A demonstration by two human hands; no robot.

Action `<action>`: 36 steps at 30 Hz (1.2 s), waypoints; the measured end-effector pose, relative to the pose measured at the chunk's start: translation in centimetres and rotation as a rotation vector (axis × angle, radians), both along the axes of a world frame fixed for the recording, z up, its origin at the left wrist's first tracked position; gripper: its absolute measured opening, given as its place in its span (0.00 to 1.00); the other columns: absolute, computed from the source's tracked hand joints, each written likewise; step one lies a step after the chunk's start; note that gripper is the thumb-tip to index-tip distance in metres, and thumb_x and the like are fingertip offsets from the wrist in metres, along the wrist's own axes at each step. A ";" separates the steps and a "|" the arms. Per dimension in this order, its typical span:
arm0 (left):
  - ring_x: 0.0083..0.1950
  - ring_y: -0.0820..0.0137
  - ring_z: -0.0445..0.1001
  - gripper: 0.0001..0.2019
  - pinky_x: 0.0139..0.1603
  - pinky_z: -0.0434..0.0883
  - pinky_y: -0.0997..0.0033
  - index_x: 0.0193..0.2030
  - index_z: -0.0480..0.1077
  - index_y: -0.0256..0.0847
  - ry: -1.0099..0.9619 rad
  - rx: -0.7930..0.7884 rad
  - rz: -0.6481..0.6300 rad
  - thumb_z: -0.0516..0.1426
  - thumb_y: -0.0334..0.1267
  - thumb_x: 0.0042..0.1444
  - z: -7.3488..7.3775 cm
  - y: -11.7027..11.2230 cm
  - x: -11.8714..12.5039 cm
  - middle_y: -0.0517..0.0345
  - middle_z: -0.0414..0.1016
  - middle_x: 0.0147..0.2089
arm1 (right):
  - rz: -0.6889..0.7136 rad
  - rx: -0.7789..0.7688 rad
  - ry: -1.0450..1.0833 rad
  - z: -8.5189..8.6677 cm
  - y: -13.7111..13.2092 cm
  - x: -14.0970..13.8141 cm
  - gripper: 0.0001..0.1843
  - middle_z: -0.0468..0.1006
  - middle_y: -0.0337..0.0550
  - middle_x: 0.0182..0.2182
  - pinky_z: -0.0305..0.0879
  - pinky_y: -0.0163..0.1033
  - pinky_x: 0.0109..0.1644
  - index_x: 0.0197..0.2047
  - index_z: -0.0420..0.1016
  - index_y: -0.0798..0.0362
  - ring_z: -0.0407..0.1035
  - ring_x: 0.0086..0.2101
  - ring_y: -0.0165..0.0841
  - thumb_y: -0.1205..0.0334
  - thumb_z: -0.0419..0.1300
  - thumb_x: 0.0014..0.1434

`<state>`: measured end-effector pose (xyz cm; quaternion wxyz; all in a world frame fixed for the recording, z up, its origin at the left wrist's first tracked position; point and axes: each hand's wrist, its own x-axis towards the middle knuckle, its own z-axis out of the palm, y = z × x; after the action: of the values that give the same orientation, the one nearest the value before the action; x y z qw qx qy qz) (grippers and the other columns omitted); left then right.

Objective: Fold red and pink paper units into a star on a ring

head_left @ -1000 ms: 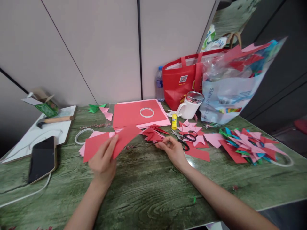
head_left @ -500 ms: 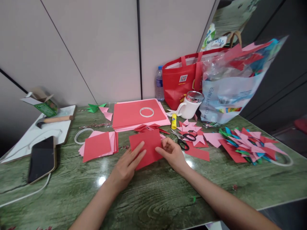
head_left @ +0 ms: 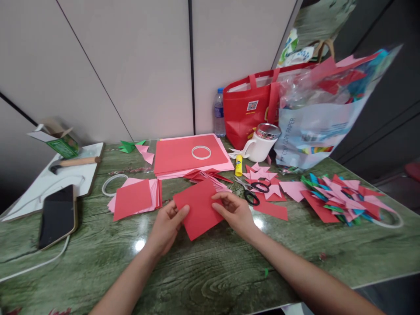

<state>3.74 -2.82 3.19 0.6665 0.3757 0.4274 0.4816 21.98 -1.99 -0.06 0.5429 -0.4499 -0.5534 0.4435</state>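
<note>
1. Left hand [head_left: 166, 228] shifted from atop red sheet [head_left: 201, 212] to its edge.
2. Sheet held left of scissors [head_left: 250, 187]: pinched by left, touched by right hand [head_left: 239, 215]; latter's pinch unclear.
3. Positioning judged underway; edge alignment called for.

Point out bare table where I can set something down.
Bare tabletop shows below the held red square, between left forearm and right forearm; also between phone and left forearm. It's crowded around scissors, glue and mug.

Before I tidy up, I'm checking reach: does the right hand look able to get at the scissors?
Probably yes: the scissors lie uncovered close to the right hand, though it would first need to release the red paper.
</note>
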 end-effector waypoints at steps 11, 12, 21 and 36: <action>0.41 0.61 0.78 0.18 0.41 0.75 0.64 0.41 0.73 0.36 -0.070 -0.086 0.161 0.66 0.36 0.41 0.1 0.7 -0.7 0.52 0.81 0.37 | 0.372 0.073 -0.198 0.2 -0.9 0.1 0.22 0.73 0.42 0.44 0.68 0.36 0.41 0.48 0.71 0.47 0.69 0.42 0.34 0.69 0.62 0.48; 0.41 0.61 0.78 0.18 0.41 0.75 0.64 0.41 0.73 0.36 -0.072 -0.096 0.161 0.66 0.36 0.41 0.1 0.7 -0.7 0.52 0.81 0.37 | 0.363 0.106 -0.228 0.3 -0.9 0.1 0.20 0.74 0.42 0.42 0.67 0.37 0.43 0.47 0.72 0.48 0.69 0.41 0.34 0.69 0.61 0.50; 0.37 0.60 0.79 0.18 0.38 0.75 0.62 0.39 0.74 0.35 -0.059 -0.135 0.109 0.66 0.36 0.39 0.1 0.3 -0.6 0.50 0.81 0.36 | 0.323 0.195 -0.195 0.6 -0.4 0.2 0.12 0.75 0.43 0.36 0.65 0.39 0.43 0.38 0.77 0.49 0.70 0.37 0.35 0.59 0.67 0.48; 0.43 0.53 0.76 0.25 0.34 0.77 0.57 0.47 0.72 0.34 -0.045 0.007 -0.191 0.55 0.54 0.51 -0.2 -0.2 -0.2 0.41 0.77 0.45 | 0.061 -0.150 0.110 0.1 -0.2 -0.2 0.14 0.70 0.35 0.22 0.66 0.35 0.26 0.28 0.68 0.53 0.64 0.23 0.29 0.53 0.65 0.46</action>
<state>3.52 -3.02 2.97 0.7174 0.4063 0.3728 0.4257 21.79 -2.16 0.00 0.5233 -0.4473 -0.5013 0.5241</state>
